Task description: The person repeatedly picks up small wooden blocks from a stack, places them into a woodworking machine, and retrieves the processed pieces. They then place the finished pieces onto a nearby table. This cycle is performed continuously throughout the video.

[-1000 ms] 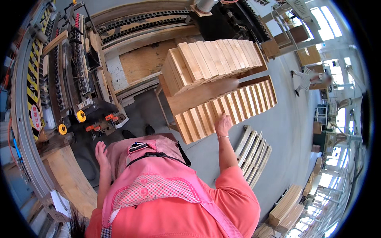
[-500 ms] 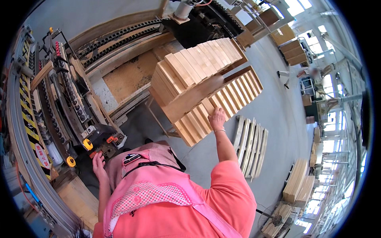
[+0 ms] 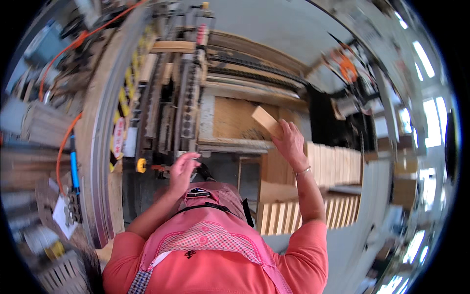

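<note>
My right hand [image 3: 290, 142] grips one end of a short pale wooden board [image 3: 266, 120], which tilts up to the left over the machine's wooden bed [image 3: 235, 115]. Below and right of that hand stands a wooden rack [image 3: 276, 191] of stacked boards; one row [image 3: 335, 164] lies behind and another row [image 3: 308, 213] lies nearer me. My left hand [image 3: 183, 171] hovers empty in front of the machine, fingers apart and partly bent, to the right of a yellow round knob [image 3: 141, 165].
A machine with dark chain tracks [image 3: 188, 108] and a wooden strip [image 3: 174, 46] across it fills the left front. Its rail has yellow-black striped tape [image 3: 122, 100]. An orange hose [image 3: 61, 147] and a blue tube [image 3: 74, 169] hang at far left.
My right hand has lifted a board from the nearer row and carried it left over the machine bed. My left hand stays near the machine's front. The view has swung left.
</note>
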Action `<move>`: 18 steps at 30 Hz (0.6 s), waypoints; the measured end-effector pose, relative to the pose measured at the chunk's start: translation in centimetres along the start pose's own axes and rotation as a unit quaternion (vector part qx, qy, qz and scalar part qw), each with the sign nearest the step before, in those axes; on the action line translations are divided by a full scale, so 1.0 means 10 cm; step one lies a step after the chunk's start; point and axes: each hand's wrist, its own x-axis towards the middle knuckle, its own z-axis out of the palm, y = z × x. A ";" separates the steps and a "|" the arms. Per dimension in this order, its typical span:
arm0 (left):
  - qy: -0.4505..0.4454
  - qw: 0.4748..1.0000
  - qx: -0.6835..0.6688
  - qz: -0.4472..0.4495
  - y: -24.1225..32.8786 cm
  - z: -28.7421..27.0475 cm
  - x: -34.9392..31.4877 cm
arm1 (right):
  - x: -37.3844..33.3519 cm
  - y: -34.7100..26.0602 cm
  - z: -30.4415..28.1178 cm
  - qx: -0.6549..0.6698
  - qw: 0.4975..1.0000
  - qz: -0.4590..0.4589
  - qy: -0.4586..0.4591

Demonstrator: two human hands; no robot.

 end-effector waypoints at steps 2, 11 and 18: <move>0.023 0.999 0.028 0.003 0.12 0.07 0.18 | 0.70 -0.18 0.28 0.033 0.993 -0.109 0.011; 0.161 0.986 0.041 -0.022 0.24 0.10 0.52 | 3.14 -1.64 1.40 0.009 0.960 -0.278 -0.027; 0.214 0.975 -0.006 -0.059 0.16 0.08 0.65 | 3.98 -2.05 2.03 -0.006 0.952 -0.277 -0.130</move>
